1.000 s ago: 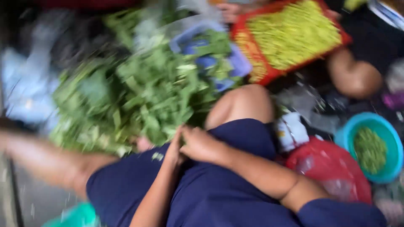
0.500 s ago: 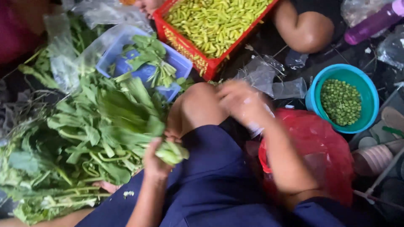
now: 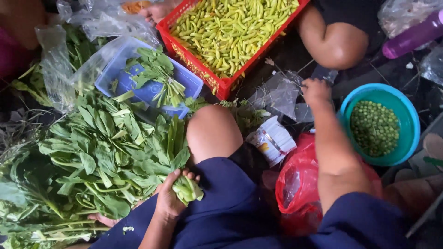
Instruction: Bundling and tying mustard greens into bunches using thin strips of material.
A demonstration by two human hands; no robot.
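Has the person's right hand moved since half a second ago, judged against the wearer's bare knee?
Yes. The right hand has left the bare knee and reached out rightward, toward the teal bowl.

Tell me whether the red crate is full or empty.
Full. The red crate is heaped with yellow-green chilli peppers that cover its floor and reach its rim.

red crate [image 3: 217,74]: cut off at top edge | purple bottle [image 3: 413,36]: cut off at right edge | right hand [image 3: 315,91]: fingertips hidden behind clear plastic [image 3: 277,94]
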